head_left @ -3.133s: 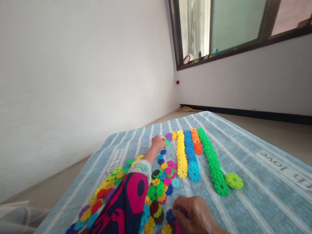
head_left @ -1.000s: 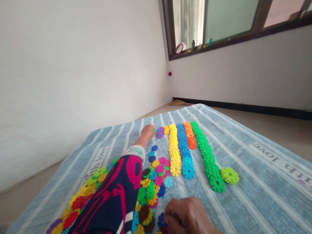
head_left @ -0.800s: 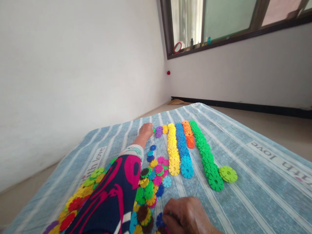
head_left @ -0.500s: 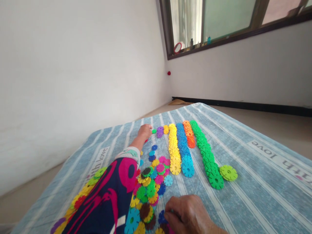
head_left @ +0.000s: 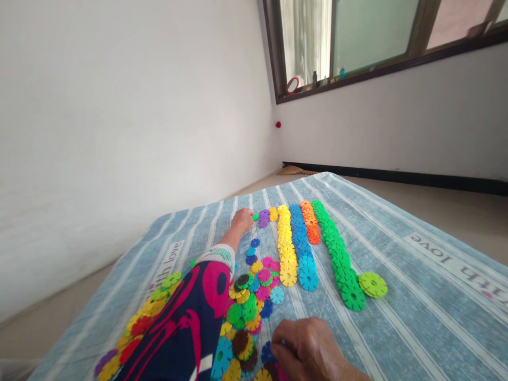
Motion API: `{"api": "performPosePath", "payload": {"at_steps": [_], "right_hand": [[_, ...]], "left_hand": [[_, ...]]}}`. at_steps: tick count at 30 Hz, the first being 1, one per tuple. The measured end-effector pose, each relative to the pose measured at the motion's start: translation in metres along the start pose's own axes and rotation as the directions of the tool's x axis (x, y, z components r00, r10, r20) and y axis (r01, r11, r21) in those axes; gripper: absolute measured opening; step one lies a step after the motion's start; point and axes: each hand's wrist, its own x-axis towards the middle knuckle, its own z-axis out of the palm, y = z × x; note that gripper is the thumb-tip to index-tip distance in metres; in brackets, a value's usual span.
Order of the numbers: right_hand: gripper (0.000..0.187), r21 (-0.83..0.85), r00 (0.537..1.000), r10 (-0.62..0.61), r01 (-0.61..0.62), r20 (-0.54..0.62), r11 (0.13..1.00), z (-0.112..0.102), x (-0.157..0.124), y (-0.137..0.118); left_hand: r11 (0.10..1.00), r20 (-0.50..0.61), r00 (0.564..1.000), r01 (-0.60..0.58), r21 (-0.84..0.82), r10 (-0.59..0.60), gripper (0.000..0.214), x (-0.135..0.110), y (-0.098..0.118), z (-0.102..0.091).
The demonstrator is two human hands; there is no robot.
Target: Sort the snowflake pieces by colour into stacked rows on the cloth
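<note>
My left hand (head_left: 242,218) reaches far across the striped blue mat (head_left: 397,296), its fingers curled next to a small green disc (head_left: 256,216) and a purple disc (head_left: 264,218). Whether it holds anything is hidden. Beyond it run rows of plastic snowflake discs: yellow (head_left: 286,244), blue (head_left: 302,247), orange (head_left: 309,222) and green (head_left: 337,254). A lime disc (head_left: 372,284) lies at the green row's near end. My right hand (head_left: 313,352) rests closed near the bottom edge, fingertips on mixed discs (head_left: 248,312).
Loose mixed discs trail down the left side of the mat (head_left: 146,312). White walls meet at a corner with a window (head_left: 357,37) above. Bare floor (head_left: 456,211) lies beyond the mat's far and right edges.
My left hand stayed at the far end by the purple disc, and a small green disc now lies just right of it. The right hand has barely moved. The view shifted slightly.
</note>
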Motion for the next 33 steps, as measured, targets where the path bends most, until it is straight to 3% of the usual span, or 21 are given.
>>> {"api": "performPosePath", "payload": {"at_steps": [6,11,15,20,22,27,33], "right_hand": [[0.016,0.011,1.0,-0.009,0.009,-0.001,1.0,0.0,0.001,0.002],[0.017,-0.001,0.999,-0.036,0.036,-0.01,0.999,-0.002,0.001,0.001],[0.018,-0.006,0.999,-0.013,0.013,-0.032,1.0,-0.005,0.0,-0.003],[0.017,0.002,0.999,-0.005,0.005,-0.04,1.0,-0.006,-0.001,-0.005],[0.018,-0.006,0.999,-0.004,0.003,-0.05,1.0,-0.006,-0.001,-0.005],[0.017,-0.016,0.997,-0.017,0.016,-0.073,1.0,-0.007,-0.001,-0.006],[0.015,-0.007,0.995,-0.024,0.023,-0.095,1.0,-0.009,-0.001,-0.006]], "left_hand": [[0.999,-0.013,0.999,-0.048,-0.006,0.048,0.029,-0.011,0.005,-0.008],[0.992,0.018,0.992,-0.127,-0.022,0.127,0.029,-0.039,-0.001,-0.031],[0.984,0.075,0.982,-0.175,-0.02,0.176,0.027,-0.083,-0.023,-0.052],[0.975,0.086,0.972,-0.22,0.015,0.218,0.023,-0.157,-0.052,-0.066],[0.95,0.027,0.952,-0.306,0.07,0.304,0.025,-0.186,-0.058,-0.067],[0.924,-0.053,0.925,-0.369,0.097,0.375,0.022,-0.246,-0.056,-0.063],[0.93,-0.126,0.922,-0.359,0.078,0.366,0.019,-0.285,-0.056,-0.05]]}}
